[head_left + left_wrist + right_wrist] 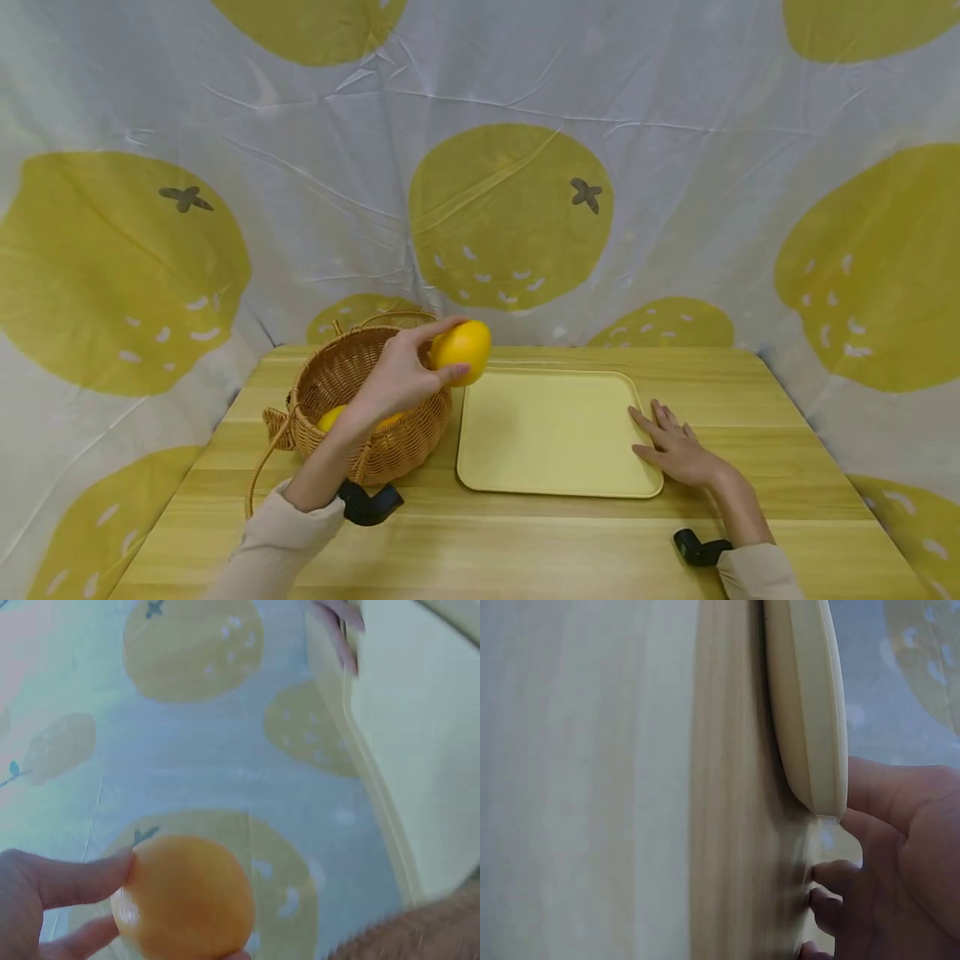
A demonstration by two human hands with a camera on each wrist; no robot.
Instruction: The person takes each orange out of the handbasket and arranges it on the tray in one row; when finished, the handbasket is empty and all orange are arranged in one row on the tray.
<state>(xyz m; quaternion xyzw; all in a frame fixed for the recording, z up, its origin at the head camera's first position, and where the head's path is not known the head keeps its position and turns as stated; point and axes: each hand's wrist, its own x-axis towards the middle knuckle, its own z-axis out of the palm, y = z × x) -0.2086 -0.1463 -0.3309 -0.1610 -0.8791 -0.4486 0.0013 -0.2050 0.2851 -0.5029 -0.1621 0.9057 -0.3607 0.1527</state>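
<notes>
My left hand point(405, 371) holds a smooth, rounded yellow-orange fruit point(467, 352) between thumb and fingers. It is raised over the gap between the wicker basket point(423, 446) and the pale yellow tray point(555, 433). In the left wrist view, the fruit point(187, 900) shows glossy, with fingertips against its side. More yellow fruit point(330, 417) lies inside the basket, partly hidden by my forearm. My right hand point(678, 450) rests at the tray's right edge with its fingers spread. The right wrist view has the thumb side of that hand point(907, 840) at the tray's corner point(817, 780).
The basket has a curved wicker handle point(258, 467) hanging over its left side. All of this stands on a wooden table point(525, 550). A white cloth point(675, 192) printed with large yellow fruits hangs behind and at both sides.
</notes>
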